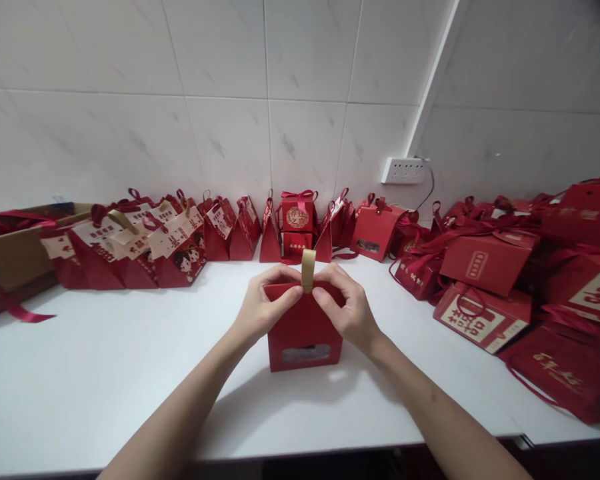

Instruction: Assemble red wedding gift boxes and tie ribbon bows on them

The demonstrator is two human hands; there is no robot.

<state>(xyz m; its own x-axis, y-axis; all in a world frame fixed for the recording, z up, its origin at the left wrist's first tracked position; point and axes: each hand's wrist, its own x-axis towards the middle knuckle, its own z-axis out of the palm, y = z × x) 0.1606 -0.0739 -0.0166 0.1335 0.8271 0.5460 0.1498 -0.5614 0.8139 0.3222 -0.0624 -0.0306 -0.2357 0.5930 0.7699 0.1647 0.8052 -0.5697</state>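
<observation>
A red gift box (305,333) stands upright on the white table in front of me, with a clear window low on its near face. A loop of gold ribbon (308,267) rises from the middle of its top edge. My left hand (275,300) pinches that edge just left of the ribbon, thumb in front and fingers behind. On the other side of the ribbon, my right hand (344,303) grips the same edge in the same way. Both hands' fingertips behind the box are partly hidden.
Several red gift boxes (180,250) with ribbon loops line the wall side of the table (105,373). An open cardboard box (10,250) holding red ribbon sits at left. More red boxes (485,263) are piled at right. A white power strip (403,171) hangs on the tiled wall.
</observation>
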